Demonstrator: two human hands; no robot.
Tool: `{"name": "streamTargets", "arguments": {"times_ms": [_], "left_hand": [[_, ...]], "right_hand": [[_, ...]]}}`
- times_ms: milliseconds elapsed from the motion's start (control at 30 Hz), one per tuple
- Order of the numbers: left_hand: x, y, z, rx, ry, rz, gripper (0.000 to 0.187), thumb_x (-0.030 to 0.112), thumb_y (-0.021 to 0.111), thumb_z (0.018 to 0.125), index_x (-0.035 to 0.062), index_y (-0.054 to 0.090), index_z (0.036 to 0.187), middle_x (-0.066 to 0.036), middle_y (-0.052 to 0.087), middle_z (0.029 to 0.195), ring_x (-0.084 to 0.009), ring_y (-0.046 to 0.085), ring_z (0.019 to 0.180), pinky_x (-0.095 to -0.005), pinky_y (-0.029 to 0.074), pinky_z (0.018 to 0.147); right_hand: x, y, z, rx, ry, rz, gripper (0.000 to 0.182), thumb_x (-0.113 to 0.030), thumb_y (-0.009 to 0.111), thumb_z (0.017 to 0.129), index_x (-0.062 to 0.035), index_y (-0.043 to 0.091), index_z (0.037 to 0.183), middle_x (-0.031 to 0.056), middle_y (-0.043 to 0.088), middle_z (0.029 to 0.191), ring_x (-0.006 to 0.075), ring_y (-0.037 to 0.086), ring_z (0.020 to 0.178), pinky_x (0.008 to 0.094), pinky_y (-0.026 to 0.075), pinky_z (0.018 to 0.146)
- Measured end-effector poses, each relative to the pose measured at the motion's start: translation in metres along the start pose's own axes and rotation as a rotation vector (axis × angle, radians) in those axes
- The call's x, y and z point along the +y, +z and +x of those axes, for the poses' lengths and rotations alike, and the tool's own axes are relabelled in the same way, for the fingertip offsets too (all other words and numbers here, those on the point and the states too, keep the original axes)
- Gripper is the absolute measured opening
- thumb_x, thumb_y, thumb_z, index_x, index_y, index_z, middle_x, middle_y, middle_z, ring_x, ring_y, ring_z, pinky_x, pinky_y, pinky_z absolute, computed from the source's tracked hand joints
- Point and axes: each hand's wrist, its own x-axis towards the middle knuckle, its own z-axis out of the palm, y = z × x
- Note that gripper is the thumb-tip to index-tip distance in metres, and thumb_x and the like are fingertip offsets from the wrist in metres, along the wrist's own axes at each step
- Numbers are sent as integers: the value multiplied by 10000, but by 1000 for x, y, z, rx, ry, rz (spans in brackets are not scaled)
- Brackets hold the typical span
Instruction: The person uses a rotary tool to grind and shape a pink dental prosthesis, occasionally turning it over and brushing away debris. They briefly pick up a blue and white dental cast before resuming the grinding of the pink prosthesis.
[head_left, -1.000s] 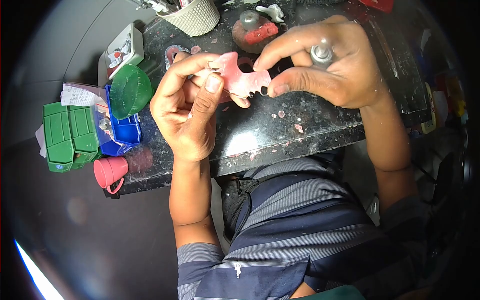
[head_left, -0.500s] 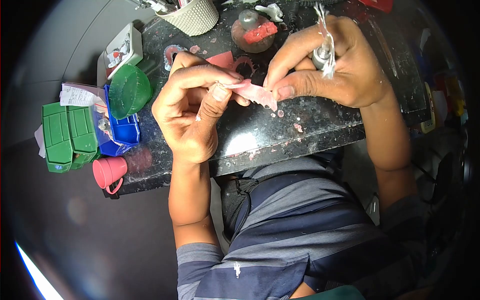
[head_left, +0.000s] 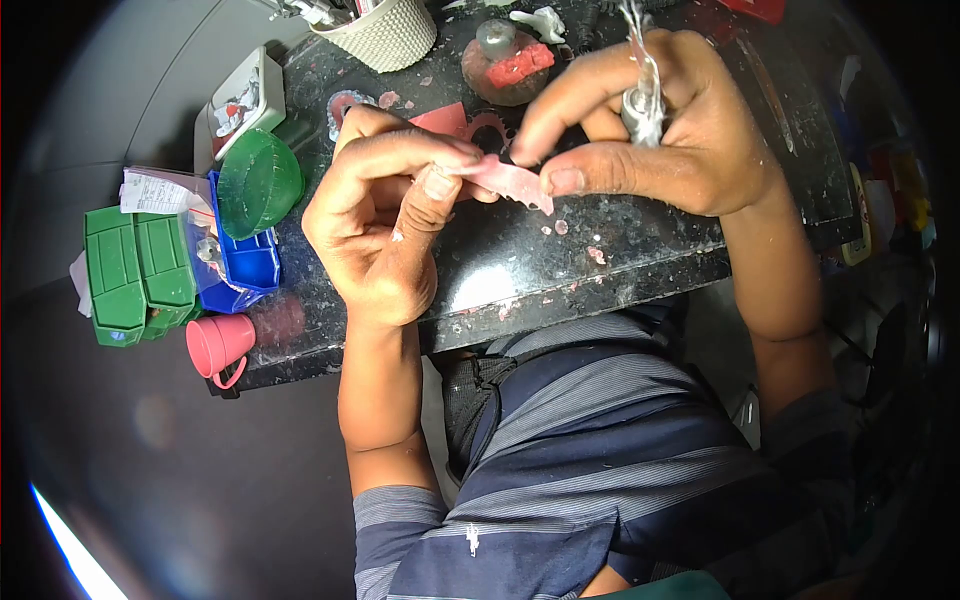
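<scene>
My left hand [head_left: 385,215] pinches one end of a thin pink wax plate [head_left: 510,182] between thumb and fingers, holding it edge-on above the dark stone slab [head_left: 560,265]. My right hand [head_left: 655,125] touches the plate's other end with thumb and forefinger while its palm grips a metal-handled tool [head_left: 642,95] that points upward. Pink wax crumbs [head_left: 597,255] lie on the slab below the plate.
A round block with red wax [head_left: 510,62] and a ribbed cup of tools [head_left: 385,30] stand at the back. At the left are a green lid [head_left: 260,182], blue tray [head_left: 245,262], green box [head_left: 135,272], pink cup [head_left: 220,342] and white tray [head_left: 240,100].
The pink plate has been turned from flat, face toward me, to edge-on. My right hand has shifted its grip on the tool, whose upper end now shows.
</scene>
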Motion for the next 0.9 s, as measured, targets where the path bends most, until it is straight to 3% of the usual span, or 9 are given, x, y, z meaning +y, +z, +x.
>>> {"name": "streamTargets", "arguments": {"times_ms": [133, 367, 467, 567, 700, 767, 800, 900], "left_hand": [[7, 4, 0, 79, -98, 69, 165, -41, 623, 941, -110, 614, 1091, -185, 682, 994, -199, 715, 760, -294, 612, 684], [7, 10, 0, 134, -129, 26, 174, -48, 624, 940, -105, 617, 1105, -174, 681, 991, -196, 720, 795, -297, 626, 672], [5, 7, -1, 122, -100, 44, 181, -49, 626, 936, -105, 616, 1108, -168, 674, 1002, -183, 711, 778, -288, 632, 672], [5, 5, 0, 91, -46, 152, 182, -49, 626, 934, -105, 620, 1107, -155, 672, 986, -169, 698, 751, -284, 632, 663], [5, 4, 2, 123, -73, 119, 192, -23, 627, 942, -110, 623, 1113, -177, 684, 1007, -156, 684, 729, -279, 609, 615], [6, 1, 2, 106, -85, 90, 201, -12, 629, 946, -113, 622, 1119, -188, 687, 1019, -157, 684, 733, -280, 602, 602], [6, 1, 2, 115, -115, 49, 211, -7, 625, 949, -117, 617, 1128, -200, 686, 1037, -164, 684, 733, -285, 598, 596], [8, -1, 1, 120, -179, -75, 222, -4, 618, 953, -123, 612, 1141, -215, 685, 1055, -180, 684, 730, -298, 594, 583]], "right_hand": [[-9, 5, 3, 80, 45, -122, 402, -75, 800, 767, 10, 723, 1152, -75, 348, 483, 16, 310, 452, 199, 247, 479], [-13, 5, 2, 82, 64, -144, 466, -63, 788, 755, 8, 703, 1208, -79, 351, 478, 14, 297, 448, 210, 239, 474], [-13, 2, 4, 29, 48, -170, 432, -39, 778, 760, 9, 713, 1184, -78, 351, 485, 14, 306, 454, 206, 250, 486], [-4, 6, 3, 120, 5, -183, 373, -38, 790, 770, -8, 733, 1138, -74, 353, 495, 18, 321, 458, 211, 257, 491], [-2, 5, 2, 84, 17, -384, 351, -117, 863, 746, -42, 751, 1071, -58, 337, 506, 33, 360, 466, 225, 279, 486], [0, 5, 3, 31, -6, -414, 329, -149, 889, 720, -33, 745, 992, -47, 414, 517, 38, 388, 472, 227, 296, 475], [2, 8, 2, 45, -2, -429, 343, -204, 912, 693, -21, 723, 914, -12, 536, 568, 61, 458, 481, 235, 336, 452], [11, 11, 0, 60, -47, -392, 357, -245, 908, 693, -17, 710, 884, 43, 628, 643, 95, 535, 502, 248, 384, 436]]}}
